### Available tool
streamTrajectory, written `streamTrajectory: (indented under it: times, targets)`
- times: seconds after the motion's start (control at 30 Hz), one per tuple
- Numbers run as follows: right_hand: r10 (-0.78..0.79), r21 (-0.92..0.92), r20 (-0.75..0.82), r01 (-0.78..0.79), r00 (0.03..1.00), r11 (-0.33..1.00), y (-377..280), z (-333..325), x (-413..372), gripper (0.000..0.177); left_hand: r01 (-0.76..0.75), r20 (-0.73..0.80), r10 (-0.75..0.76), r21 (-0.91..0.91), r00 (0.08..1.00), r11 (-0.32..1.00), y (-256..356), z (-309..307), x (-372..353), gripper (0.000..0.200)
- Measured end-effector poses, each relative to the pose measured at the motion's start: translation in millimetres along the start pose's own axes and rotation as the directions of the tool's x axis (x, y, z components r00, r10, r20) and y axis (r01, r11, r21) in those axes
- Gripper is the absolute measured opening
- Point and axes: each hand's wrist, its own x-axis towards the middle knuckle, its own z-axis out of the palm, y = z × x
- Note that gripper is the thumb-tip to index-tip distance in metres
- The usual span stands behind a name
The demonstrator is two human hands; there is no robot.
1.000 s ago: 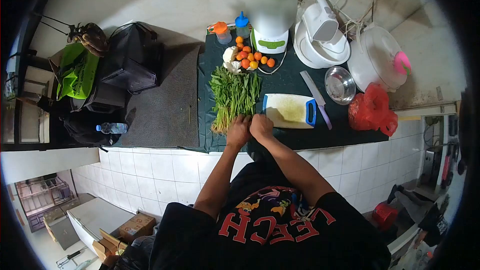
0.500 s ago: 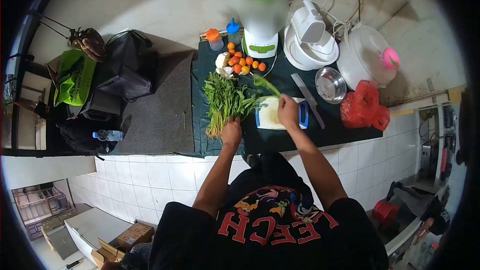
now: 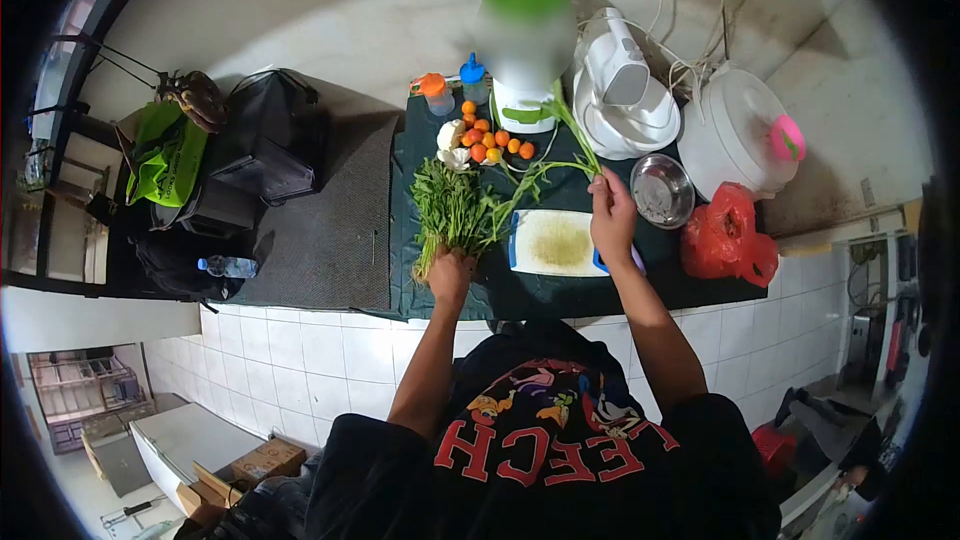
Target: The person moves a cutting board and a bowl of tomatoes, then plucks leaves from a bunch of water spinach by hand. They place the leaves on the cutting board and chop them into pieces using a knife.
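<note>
My left hand [image 3: 450, 275] is closed around the lower stems of a bunch of leafy greens [image 3: 445, 200] with pale roots, lying on the dark green cloth. Between the fingers of my right hand [image 3: 613, 215] are a few long green stalks [image 3: 575, 125], raised above the table. A leafy sprig trails from them back towards the bunch. Under and left of my right hand lies a white cutting board [image 3: 550, 243] with blue ends and a greenish-brown stain. My right hand and forearm cover its right end and most of the knife beside it.
Behind the greens are small orange tomatoes [image 3: 494, 155], garlic [image 3: 452, 135] and two capped bottles. A blender [image 3: 523, 105], a stand mixer [image 3: 622, 70], a metal bowl [image 3: 662, 191], a lidded white tub [image 3: 735, 130] and a red plastic bag [image 3: 727, 235] stand at the back and right.
My right hand has moved right and slightly up from over the board, lifting the stalks away from the bunch. My left hand stays on the bunch, a little further left.
</note>
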Motion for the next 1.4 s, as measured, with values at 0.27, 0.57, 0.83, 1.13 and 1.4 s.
streamTrajectory:
  times: [0.27, 0.57, 0.83, 1.13, 1.4]
  targets:
    - [-0.062, 0.108, 0.067, 0.055, 0.996, 0.993, -50, -8, 33, 0.031, -0.335, -0.025, 0.334, -0.02, 0.942, 0.942, 58, 7, 13, 0.04]
    - [-0.037, 0.248, 0.151, -0.002, 0.988, 0.969, -43, -16, 56, 0.033, -0.276, 0.096, 0.268, 0.079, 0.959, 0.958, 56, 38, 13, 0.025]
    - [0.117, 0.085, 0.236, -0.141, 0.965, 0.986, 20, -43, 9, 0.032, -0.208, 0.016, 0.209, 0.185, 0.978, 0.96, 33, 51, 28, 0.022]
    - [0.315, 0.131, 0.106, -0.327, 0.943, 0.936, 60, -53, -32, 0.028, -0.568, 0.104, 0.572, -0.067, 0.814, 0.821, 64, 47, 40, 0.043]
    - [0.37, 0.213, 0.075, -0.377, 0.926, 0.901, 62, -39, -63, 0.024, -0.472, 0.032, 0.481, -0.143, 0.876, 0.87, 27, 34, 54, 0.039]
